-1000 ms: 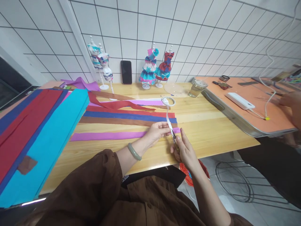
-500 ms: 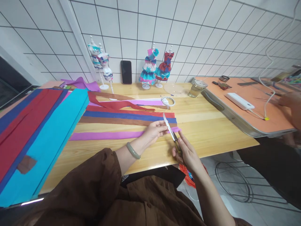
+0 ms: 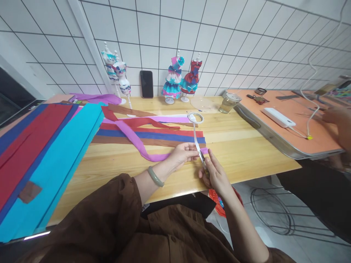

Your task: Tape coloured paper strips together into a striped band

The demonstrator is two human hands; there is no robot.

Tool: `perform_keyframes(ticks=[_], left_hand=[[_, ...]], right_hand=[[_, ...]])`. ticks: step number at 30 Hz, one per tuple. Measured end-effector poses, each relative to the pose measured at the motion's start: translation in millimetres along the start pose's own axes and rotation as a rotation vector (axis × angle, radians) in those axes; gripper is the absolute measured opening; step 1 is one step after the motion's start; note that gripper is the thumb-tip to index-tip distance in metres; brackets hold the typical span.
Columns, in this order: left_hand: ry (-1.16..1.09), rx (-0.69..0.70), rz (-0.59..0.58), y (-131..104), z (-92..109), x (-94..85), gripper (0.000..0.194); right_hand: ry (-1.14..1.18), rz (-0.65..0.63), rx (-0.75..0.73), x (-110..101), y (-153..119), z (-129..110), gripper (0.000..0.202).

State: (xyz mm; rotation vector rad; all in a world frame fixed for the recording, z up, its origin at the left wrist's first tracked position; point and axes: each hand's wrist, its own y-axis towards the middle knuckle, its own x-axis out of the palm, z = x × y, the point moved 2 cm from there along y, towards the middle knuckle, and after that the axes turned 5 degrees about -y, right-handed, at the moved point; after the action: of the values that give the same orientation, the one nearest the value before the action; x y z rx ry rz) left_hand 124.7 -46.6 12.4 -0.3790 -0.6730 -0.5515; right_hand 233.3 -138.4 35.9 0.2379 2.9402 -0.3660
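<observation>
My left hand, with a green bangle on the wrist, pinches near one end of a purple crepe-paper strip. The strip curves back left over the red strip; its short end pokes out past my fingertips. In my right hand are scissors, whose blades point up toward the left fingers. A narrow white tape runs from its roll down to the pinched spot. Whether the blades touch tape or paper is hard to make out.
Red, blue and brown strips lie across the wooden table. A cyan paper stack is at left. Small dress forms, a phone and a cup stand behind. At right, another person's hand is over an orange table.
The purple strip, straight along the table before, now bends in a curve up to the back left. White tape now spans from the roll to my left fingers. Both hands have barely moved.
</observation>
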Motion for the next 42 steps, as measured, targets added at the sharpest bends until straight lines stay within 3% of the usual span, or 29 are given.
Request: perform_keyframes(ticks=[13,42], left_hand=[[-0.011,-0.044,0.014,-1,-3,1.5,0.029],[0.017,-0.058,0.017,-1,-3,2.4,0.03]], right_hand=[[-0.053,0.07,-0.056,8,9,-4,0.084],[-0.243,0.177,-0.125,0,20,13,0.073]])
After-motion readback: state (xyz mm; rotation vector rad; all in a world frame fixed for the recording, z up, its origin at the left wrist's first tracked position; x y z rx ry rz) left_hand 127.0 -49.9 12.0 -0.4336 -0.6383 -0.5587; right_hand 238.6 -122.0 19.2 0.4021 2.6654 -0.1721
